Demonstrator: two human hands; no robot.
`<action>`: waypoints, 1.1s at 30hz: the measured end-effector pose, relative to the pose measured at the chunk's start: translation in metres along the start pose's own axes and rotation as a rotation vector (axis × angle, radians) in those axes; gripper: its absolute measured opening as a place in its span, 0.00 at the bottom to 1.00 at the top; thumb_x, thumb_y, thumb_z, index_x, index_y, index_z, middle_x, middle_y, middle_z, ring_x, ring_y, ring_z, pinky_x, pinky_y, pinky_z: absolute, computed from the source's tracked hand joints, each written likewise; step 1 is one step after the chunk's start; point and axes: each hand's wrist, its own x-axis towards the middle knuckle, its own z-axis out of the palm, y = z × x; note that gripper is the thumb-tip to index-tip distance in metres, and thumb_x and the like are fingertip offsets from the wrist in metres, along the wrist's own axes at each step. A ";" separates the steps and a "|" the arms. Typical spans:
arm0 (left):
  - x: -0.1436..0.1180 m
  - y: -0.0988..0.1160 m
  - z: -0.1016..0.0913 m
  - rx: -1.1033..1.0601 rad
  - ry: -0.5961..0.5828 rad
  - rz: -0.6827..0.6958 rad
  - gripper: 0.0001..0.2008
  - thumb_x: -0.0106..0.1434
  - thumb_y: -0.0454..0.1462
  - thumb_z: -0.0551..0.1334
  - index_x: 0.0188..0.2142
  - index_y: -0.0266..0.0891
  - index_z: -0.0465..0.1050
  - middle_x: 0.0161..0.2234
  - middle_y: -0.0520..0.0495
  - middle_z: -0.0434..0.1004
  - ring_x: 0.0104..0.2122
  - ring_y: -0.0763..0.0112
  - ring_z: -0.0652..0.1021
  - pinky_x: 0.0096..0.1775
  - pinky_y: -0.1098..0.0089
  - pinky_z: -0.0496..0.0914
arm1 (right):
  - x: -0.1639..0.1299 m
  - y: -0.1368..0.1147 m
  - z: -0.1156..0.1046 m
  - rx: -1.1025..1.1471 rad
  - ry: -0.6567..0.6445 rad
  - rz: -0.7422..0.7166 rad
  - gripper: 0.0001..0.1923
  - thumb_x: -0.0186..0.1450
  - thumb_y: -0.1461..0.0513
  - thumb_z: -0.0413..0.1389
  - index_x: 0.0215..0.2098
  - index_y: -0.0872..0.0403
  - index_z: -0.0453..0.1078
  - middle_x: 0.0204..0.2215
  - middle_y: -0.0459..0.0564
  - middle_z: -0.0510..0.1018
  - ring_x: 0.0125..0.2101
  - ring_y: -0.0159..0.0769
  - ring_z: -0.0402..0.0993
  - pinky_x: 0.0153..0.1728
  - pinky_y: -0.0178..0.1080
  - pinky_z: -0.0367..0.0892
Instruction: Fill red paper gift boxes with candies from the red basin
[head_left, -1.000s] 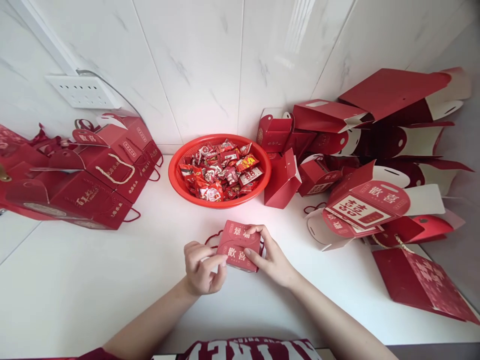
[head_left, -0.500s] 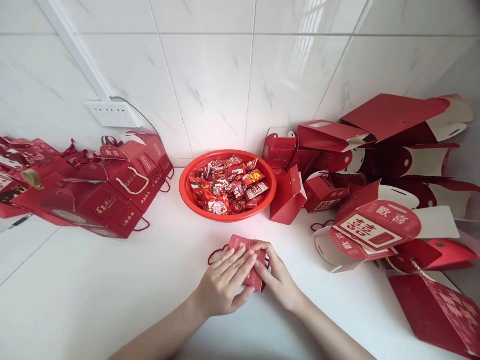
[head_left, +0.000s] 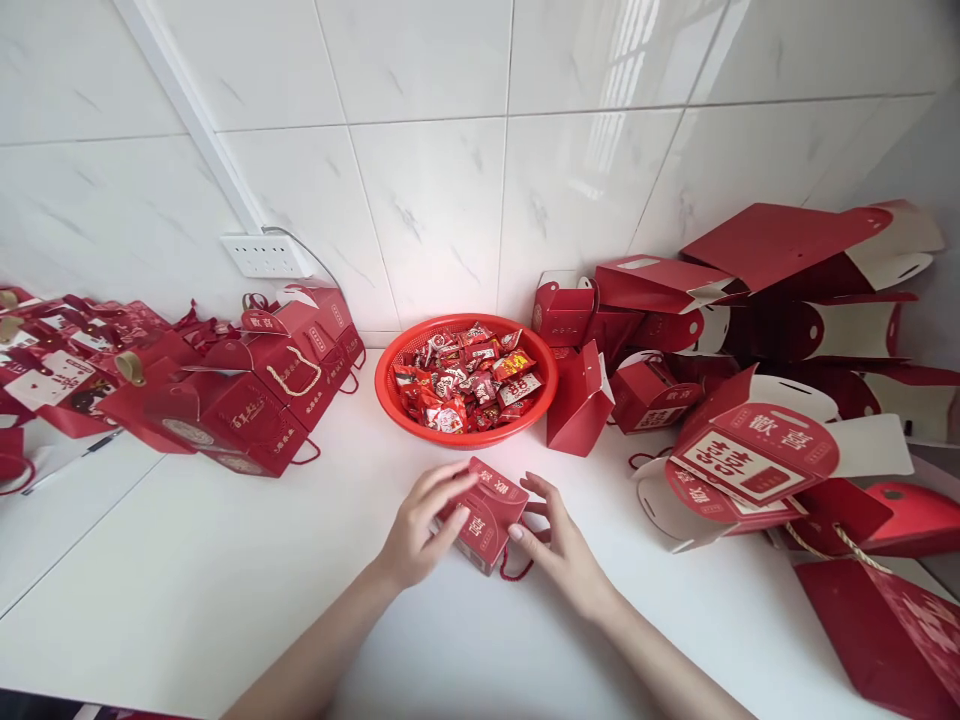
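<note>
On the white tabletop [head_left: 247, 610], front and centre: one small red paper box [head_left: 491, 510], lying between two bare hands, pale lettering on its upper face, a red cord [head_left: 517, 575] looped on the surface at its near right corner.

Left hand [head_left: 424, 525]: released, fingers spread and thumb apart, laid lightly over the left part of the box. Right hand [head_left: 566, 550]: released, fingers curved with a gap to the thumb, at the right edge of the box; whether its fingertips touch cannot be told.

Behind the box, well apart from it: one round red plastic basket [head_left: 465, 438], filled with wrapped sweets [head_left: 469, 385], mostly red.

Right of the basket, just beside it: one red carton [head_left: 577, 405], slanted top. Farther right: a heap of cartons [head_left: 780, 245], several with flaps open and pale insides showing; at its front, one printed carton [head_left: 742, 470] with a white panel; nearest the viewer, one red bag [head_left: 855, 630], pale rope handle.

Left side: a cluster of red gift boxes [head_left: 240, 420], one with a rope handle [head_left: 296, 375]; one pen [head_left: 75, 462], lying at an angle.

Wall, left: one white socket strip [head_left: 266, 257].
</note>
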 end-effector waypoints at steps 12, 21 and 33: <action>0.011 -0.037 0.011 -0.622 -0.125 -0.635 0.24 0.63 0.44 0.60 0.58 0.42 0.65 0.46 0.43 0.77 0.46 0.59 0.77 0.49 0.61 0.69 | 0.014 0.009 -0.037 0.302 -0.381 0.135 0.17 0.65 0.50 0.58 0.38 0.54 0.66 0.30 0.49 0.78 0.34 0.38 0.75 0.42 0.44 0.69; 0.004 -0.028 0.014 -0.657 -0.068 -0.670 0.18 0.64 0.51 0.60 0.43 0.40 0.68 0.35 0.46 0.78 0.33 0.66 0.77 0.35 0.68 0.69 | 0.009 -0.006 -0.038 0.328 -0.414 0.100 0.24 0.67 0.49 0.56 0.54 0.53 0.61 0.39 0.53 0.79 0.45 0.43 0.76 0.51 0.50 0.66; 0.006 -0.050 -0.036 -0.309 0.126 -0.686 0.19 0.61 0.50 0.61 0.41 0.37 0.75 0.21 0.54 0.64 0.24 0.71 0.67 0.30 0.70 0.64 | 0.009 -0.007 -0.071 0.146 -0.151 0.095 0.18 0.67 0.49 0.56 0.46 0.54 0.69 0.15 0.39 0.65 0.16 0.30 0.62 0.25 0.38 0.65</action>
